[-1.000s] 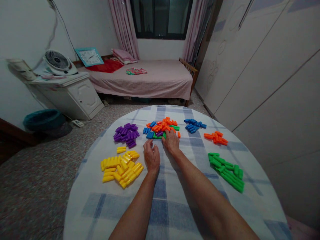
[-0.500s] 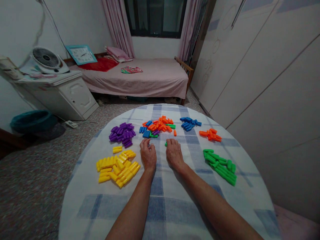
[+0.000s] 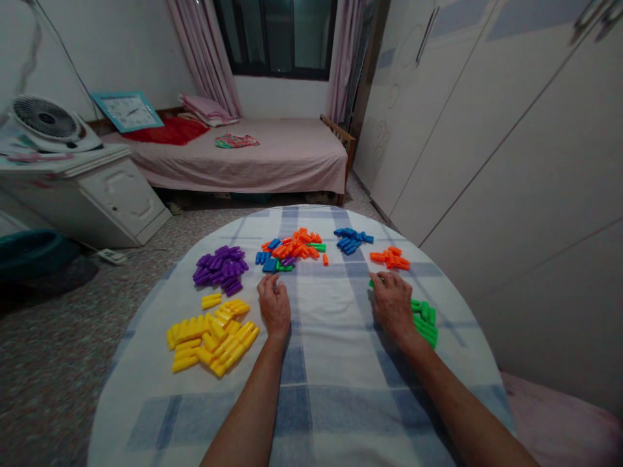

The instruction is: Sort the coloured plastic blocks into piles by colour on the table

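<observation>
Lying left of left hand (image 3: 275, 308): yellow plastic pieces (image 3: 214, 340), purple pieces (image 3: 221, 269) beyond | left hand loosely curled, thumb apart | mixed-colour pile (image 3: 298, 248) just ahead | open tablecloth (image 3: 331, 324) between hands | blue pieces (image 3: 351, 240), orange cluster (image 3: 390, 258) past right hand (image 3: 393, 303), which partly hides green pieces (image 3: 426, 332); green piece (image 3: 372, 283) at fingertips, cannot tell if pinched | table edge (image 3: 466, 316) rightward

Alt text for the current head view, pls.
A person's right hand holds a green piece by the green pile on a cloth-covered table; the half-open left hand is near a mixed-colour pile. A purple pile, a yellow pile, a blue pile and an orange pile lie nearby, a bed beyond.
</observation>
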Demonstrator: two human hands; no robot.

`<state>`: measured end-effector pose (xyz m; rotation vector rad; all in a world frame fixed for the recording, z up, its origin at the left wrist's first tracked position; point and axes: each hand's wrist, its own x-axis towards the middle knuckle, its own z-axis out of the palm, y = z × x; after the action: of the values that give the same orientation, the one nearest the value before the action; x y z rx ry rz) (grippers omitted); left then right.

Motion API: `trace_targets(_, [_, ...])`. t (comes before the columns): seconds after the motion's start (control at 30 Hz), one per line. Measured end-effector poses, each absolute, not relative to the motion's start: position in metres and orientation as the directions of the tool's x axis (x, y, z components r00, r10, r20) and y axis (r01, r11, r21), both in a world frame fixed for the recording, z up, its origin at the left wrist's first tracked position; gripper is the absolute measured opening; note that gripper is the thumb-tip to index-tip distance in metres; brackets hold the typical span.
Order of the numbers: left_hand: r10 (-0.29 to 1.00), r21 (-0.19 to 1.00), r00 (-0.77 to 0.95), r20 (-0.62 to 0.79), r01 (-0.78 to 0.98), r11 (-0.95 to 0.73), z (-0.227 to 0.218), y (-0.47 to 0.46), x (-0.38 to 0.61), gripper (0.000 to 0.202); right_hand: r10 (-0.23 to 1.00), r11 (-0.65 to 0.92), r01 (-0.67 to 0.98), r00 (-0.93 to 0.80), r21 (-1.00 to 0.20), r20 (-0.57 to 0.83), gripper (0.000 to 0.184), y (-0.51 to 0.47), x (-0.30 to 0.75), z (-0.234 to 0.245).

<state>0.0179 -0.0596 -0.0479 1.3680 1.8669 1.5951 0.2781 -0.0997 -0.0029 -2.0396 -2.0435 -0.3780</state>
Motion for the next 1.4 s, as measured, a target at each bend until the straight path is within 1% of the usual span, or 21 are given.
trace_targets(0.1, [0.806, 0.895, -0.493, 0.326, 0.436, -0.095, -0.047, -0.060, 0.019, 0.023, 0.958, -0.015, 1.000, 0.010, 0.016, 0.288, 0.026, -0.099, 0.295, -0.005])
trace_targets(0.2, [0.808, 0.903, -0.495, 0.320, 0.417, -0.101, -0.047, -0.060, 0.019, 0.022, 0.971, -0.004, 1.000, 0.007, -0.012, 0.238, 0.023, -0.100, 0.301, -0.013])
trace_targets(0.43, [0.810, 0.901, -0.489, 0.323, 0.422, -0.105, -0.050, -0.060, 0.019, 0.023, 0.972, -0.003, 1.000, 0.003, -0.004, 0.237, 0.023, -0.117, 0.298, -0.009])
trace_targets(0.57, [0.821, 0.902, -0.484, 0.303, 0.423, -0.083, -0.050, -0.060, 0.019, 0.025, 0.949, -0.045, 0.999, 0.040, 0.010, 0.314, 0.030, -0.110, 0.280, 0.002])
trace_targets(0.63, [0.825, 0.904, -0.485, 0.292, 0.421, -0.072, -0.049, -0.060, 0.019, 0.026, 0.945, -0.030, 0.999, 0.039, -0.032, 0.326, 0.035, -0.097, 0.264, 0.006])
trace_targets(0.8, [0.819, 0.911, -0.495, 0.291, 0.405, -0.078, -0.046, -0.060, 0.020, 0.023, 0.956, 0.068, 0.975, -0.002, -0.213, 0.293, 0.039, -0.043, 0.212, 0.004])
trace_targets(0.87, [0.817, 0.912, -0.493, 0.298, 0.400, -0.091, -0.046, -0.060, 0.020, 0.023, 0.961, 0.096, 0.959, -0.020, -0.266, 0.275, 0.042, -0.019, 0.192, 0.000])
trace_targets(0.93, [0.816, 0.910, -0.492, 0.304, 0.405, -0.095, -0.046, -0.060, 0.020, 0.022, 0.962, 0.127, 0.950, -0.047, -0.286, 0.270, 0.045, 0.001, 0.176, -0.005])
trace_targets(1.03, [0.815, 0.906, -0.492, 0.306, 0.413, -0.090, -0.047, -0.060, 0.020, 0.023, 0.958, 0.160, 0.950, -0.083, -0.270, 0.276, 0.049, 0.022, 0.162, -0.010])
trace_targets(1.1, [0.816, 0.906, -0.492, 0.303, 0.414, -0.086, -0.046, -0.061, 0.020, 0.023, 0.961, 0.146, 0.953, -0.073, -0.265, 0.268, 0.046, 0.028, 0.159, -0.013])
trace_targets(1.23, [0.818, 0.909, -0.498, 0.286, 0.411, -0.067, -0.045, -0.061, 0.021, 0.024, 0.952, 0.109, 0.962, -0.030, -0.249, 0.303, 0.029, 0.025, 0.161, -0.021])
trace_targets(1.3, [0.820, 0.908, -0.497, 0.283, 0.414, -0.063, -0.045, -0.061, 0.021, 0.025, 0.946, 0.088, 0.970, -0.010, -0.227, 0.323, 0.025, 0.019, 0.163, -0.025])
trace_targets(1.4, [0.823, 0.904, -0.495, 0.280, 0.424, -0.053, -0.045, -0.061, 0.022, 0.025, 0.950, 0.035, 0.976, 0.034, -0.214, 0.310, 0.022, 0.010, 0.164, -0.030])
